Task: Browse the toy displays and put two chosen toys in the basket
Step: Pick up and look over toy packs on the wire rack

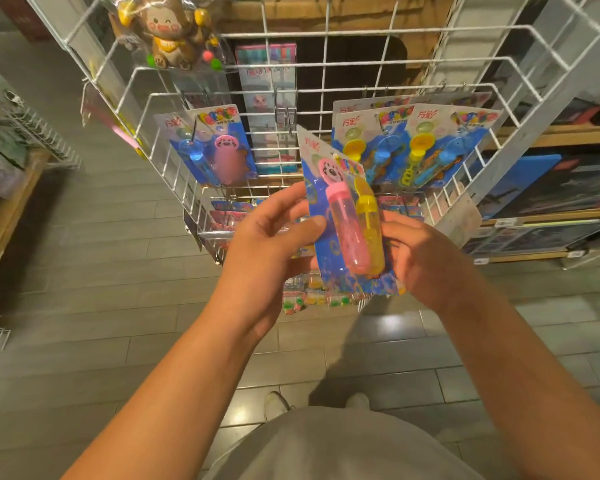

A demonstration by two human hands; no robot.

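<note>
holding a blue-backed bubble toy card (329,237) at centre frame, both hands meet in front of a white wire display rack (326,74). left hand (274,251) sits just left of centre, thumb pressed on the card's left edge and fingers curled behind it, so it grips the card. right hand (420,258) sits just right of centre, fingers curled round the card's right edge, also gripping. the card carries a pink tube (347,230) with an animal-face cap and a yellow tube (369,230) side by side, tilted slightly left at the top. more bubble toy cards hang on the rack: one with a pink toy (215,147) left of centre, several with yellow and blue wands (416,143) upper right of centre. a packaged brown plush toy (167,26) hangs at upper left. no basket is in view. grey plank floor (84,341) fills the lower frame; wooden shelves (548,216) stand at the right edge.
</note>
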